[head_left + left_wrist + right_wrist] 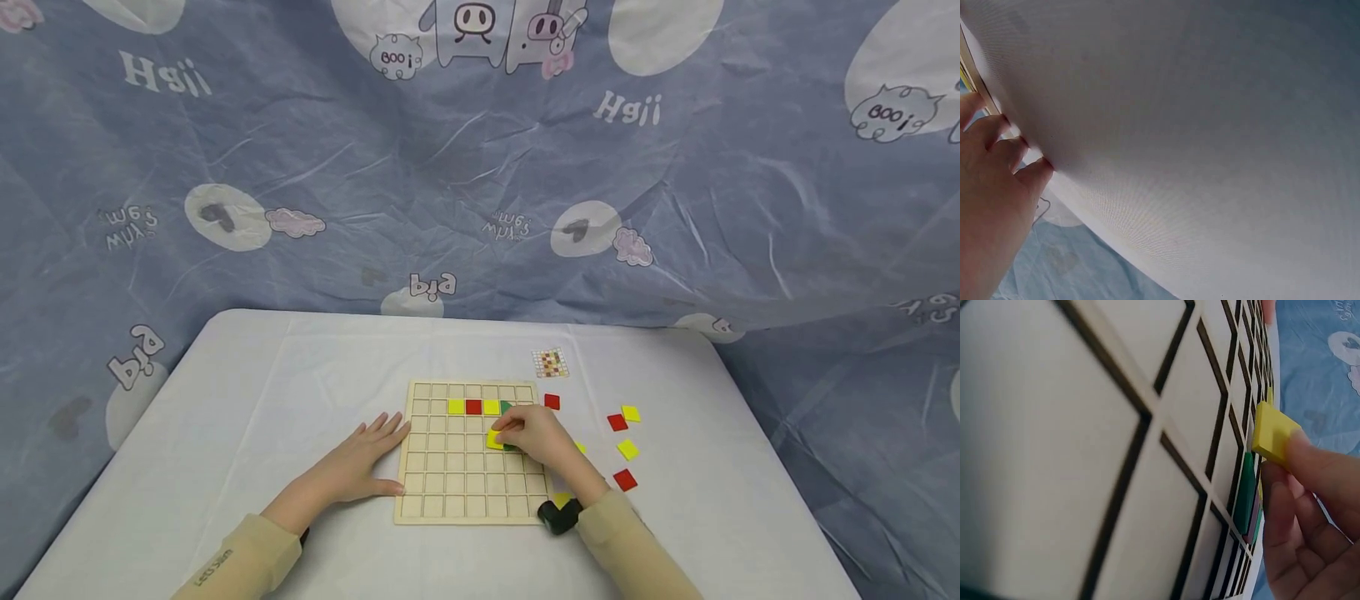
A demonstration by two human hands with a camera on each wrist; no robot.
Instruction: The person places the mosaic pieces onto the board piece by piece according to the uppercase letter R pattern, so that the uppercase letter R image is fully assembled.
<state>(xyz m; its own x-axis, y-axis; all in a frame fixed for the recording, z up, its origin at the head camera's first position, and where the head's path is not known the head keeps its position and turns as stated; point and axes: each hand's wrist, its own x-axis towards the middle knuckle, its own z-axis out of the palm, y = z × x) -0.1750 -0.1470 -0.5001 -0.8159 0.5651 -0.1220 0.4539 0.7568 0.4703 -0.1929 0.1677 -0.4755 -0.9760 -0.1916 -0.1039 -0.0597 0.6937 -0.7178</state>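
Note:
A light wooden grid board point(454, 483) lies on the white table. My left hand point(358, 462) rests at its left edge, fingers spread and fingertips right at the rim. Between thumb and fingers, my right hand point(534, 433) pinches a yellow square tile point(1275, 434), held tilted over the board's right half. Near the top of the grid runs a row: a yellow tile point(456, 407), a red tile point(473, 407), another yellow one and a green tile point(506, 407), partly covered by the right hand. Below the held tile, a second green tile point(1245, 494) sits in the grid, mostly hidden in the head view.
Right of the board lie several loose red and yellow tiles, among them a red tile point(626, 480) and a yellow tile point(627, 450). A small printed pattern card point(551, 362) is beyond the board's far right corner. A black object point(557, 518) shows by the right wrist.

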